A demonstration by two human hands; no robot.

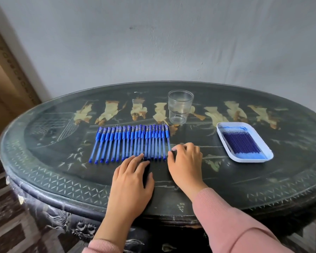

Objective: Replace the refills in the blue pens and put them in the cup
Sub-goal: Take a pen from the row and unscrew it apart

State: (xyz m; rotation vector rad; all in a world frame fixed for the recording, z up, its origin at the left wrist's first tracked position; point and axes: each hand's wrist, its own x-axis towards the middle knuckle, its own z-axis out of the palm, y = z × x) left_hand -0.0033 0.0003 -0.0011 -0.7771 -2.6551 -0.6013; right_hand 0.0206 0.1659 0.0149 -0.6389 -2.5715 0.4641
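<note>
Nothing done yet: clear plastic cup empty behind the capped blue pens rowed on the desk (dark-blue refills fill a white tray). Fingers of the right hand pinch the rightmost pen; those of the left hand lie flat.

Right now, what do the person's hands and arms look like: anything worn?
The left hand and right hand are bare: no gloves, rings or watch show. Both arms wear pink knit sleeves; the right sleeve ends near the wrist, the left sleeve sits further back, leaving the forearm uncovered.
</note>
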